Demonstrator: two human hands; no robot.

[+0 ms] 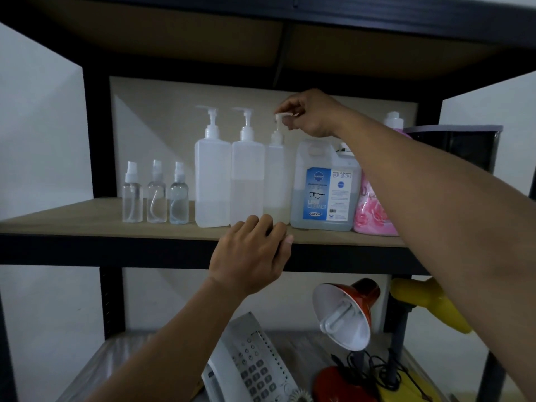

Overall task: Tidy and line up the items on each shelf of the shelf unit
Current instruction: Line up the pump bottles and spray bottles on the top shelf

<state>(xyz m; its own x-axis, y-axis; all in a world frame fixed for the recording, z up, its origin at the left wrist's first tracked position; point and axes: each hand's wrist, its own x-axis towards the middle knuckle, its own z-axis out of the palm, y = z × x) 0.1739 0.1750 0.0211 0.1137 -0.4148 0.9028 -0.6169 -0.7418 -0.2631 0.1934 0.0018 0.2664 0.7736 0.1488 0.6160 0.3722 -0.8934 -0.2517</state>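
the right hand (311,113) reached in from above and pinched the pump head of the third pump bottle (277,175), thumb and fingers curled round the nozzle. that bottle stood upright on the wooden shelf (87,219), touching a second pump bottle (247,181) just left of the grip — a taller one (212,175) further left, then three small spray bottles (156,192) well apart. just right of the pinched bottle sat a lens cleaner jug (326,187) and a pink bottle (374,210). below the grip, the left hand (253,253) hovered at the shelf edge, fingers loosely curled, holding nothing.
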